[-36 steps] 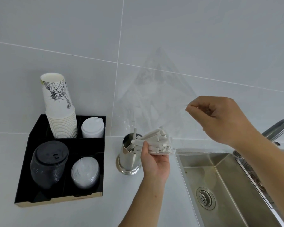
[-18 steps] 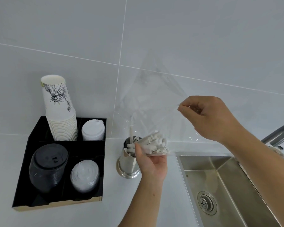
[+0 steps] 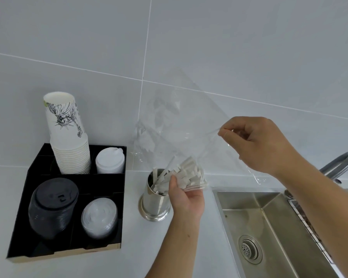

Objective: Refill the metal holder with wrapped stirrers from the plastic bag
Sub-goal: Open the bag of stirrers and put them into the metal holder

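Observation:
A shiny metal holder (image 3: 154,199) stands on the white counter beside the sink. A clear plastic bag (image 3: 177,125) is tipped over it, mouth down at the holder's rim. A bundle of white wrapped stirrers (image 3: 186,174) fills the bag's lower end, and some reach into the holder. My left hand (image 3: 186,195) grips the bag's lower end around the stirrers, just right of the holder. My right hand (image 3: 257,143) pinches the bag's upper edge and holds it up to the right.
A black organiser tray (image 3: 121,189) at the left holds a tall stack of paper cups (image 3: 68,137), white lids (image 3: 110,162), black lids (image 3: 52,207) and clear lids (image 3: 99,219). A steel sink (image 3: 273,227) with a drain and a faucet (image 3: 338,163) lies to the right.
The bag's stirrer end has dropped lower onto the holder's mouth, and more stirrers now poke into the holder. Both hands keep their grip on the bag.

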Motion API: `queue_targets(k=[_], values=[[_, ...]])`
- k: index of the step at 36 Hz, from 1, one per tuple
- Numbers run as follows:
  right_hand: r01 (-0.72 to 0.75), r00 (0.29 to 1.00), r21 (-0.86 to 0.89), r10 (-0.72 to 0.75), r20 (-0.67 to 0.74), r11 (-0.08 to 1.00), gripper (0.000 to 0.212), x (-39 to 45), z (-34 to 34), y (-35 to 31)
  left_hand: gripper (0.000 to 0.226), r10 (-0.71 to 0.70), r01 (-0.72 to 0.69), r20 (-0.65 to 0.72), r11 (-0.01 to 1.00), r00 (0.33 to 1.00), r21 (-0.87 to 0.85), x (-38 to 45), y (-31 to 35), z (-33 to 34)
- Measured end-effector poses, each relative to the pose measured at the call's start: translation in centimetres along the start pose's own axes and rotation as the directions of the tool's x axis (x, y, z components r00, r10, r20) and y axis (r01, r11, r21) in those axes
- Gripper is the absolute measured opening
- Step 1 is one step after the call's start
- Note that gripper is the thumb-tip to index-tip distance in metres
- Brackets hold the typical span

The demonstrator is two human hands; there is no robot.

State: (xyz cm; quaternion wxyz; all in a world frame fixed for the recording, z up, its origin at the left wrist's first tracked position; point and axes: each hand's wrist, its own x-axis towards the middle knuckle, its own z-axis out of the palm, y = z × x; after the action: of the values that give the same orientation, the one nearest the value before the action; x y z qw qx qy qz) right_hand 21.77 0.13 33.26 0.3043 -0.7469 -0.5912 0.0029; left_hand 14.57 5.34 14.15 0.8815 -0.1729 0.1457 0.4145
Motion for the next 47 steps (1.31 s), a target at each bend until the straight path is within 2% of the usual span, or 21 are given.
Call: queue_targets(k=[4, 9, 14, 18, 23, 26, 33, 39, 47], values=[[0.005, 1.000, -0.006, -0.005, 0.003, 1.000, 0.017, 0.5, 1.0, 0.1, 0.031, 0.041, -0.041, -0.022, 0.999, 0.999, 0.003, 0.3, 0.3, 0.1], [-0.024, 0.999, -0.037, 0.026, 0.039, 0.999, 0.018, 1.1, 2.5, 0.0, 0.028, 0.085, -0.086, 0.018, 0.995, 0.996, 0.046, 0.3, 0.8, -0.7], [-0.030, 0.999, -0.052, 0.031, 0.033, 0.998, 0.021, 2.2, 1.3, -0.9, 0.048, 0.035, -0.036, -0.119, 0.999, 0.992, -0.012, 0.4, 1.0, -1.9], [-0.033, 0.999, 0.011, 0.033, 0.008, 0.999, 0.017, 2.3, -1.1, -1.7, 0.054, 0.016, -0.020, -0.154, 1.000, 0.988, -0.022, 0.2, 1.1, -2.0], [-0.044, 0.997, 0.061, 0.040, 0.062, 0.997, 0.018, 1.8, -2.7, -2.4, 0.050, 0.008, -0.010, -0.149, 1.000, 0.989, -0.010, -0.1, 1.0, -2.3], [-0.022, 1.000, 0.090, 0.022, 0.003, 0.996, 0.015, 1.7, -3.8, -2.7, 0.049, -0.004, 0.003, -0.132, 1.000, 0.991, -0.002, -0.2, 1.0, -2.3], [-0.005, 1.000, 0.069, 0.003, 0.030, 0.998, 0.016, 1.1, -3.9, -2.7, 0.030, -0.069, 0.069, -0.014, 0.997, 0.998, 0.028, 0.0, 0.9, -2.0], [-0.021, 1.000, 0.053, 0.020, 0.023, 0.998, 0.016, 1.4, -3.9, -2.3, 0.025, -0.111, 0.111, -0.036, 0.994, 0.993, -0.005, 0.4, 0.8, -2.0], [-0.031, 0.999, 0.090, 0.028, 0.028, 0.995, 0.016, 2.5, -3.0, -2.5, 0.023, -0.027, 0.018, -0.101, 0.996, 0.995, -0.088, 0.3, 0.1, -1.2]])
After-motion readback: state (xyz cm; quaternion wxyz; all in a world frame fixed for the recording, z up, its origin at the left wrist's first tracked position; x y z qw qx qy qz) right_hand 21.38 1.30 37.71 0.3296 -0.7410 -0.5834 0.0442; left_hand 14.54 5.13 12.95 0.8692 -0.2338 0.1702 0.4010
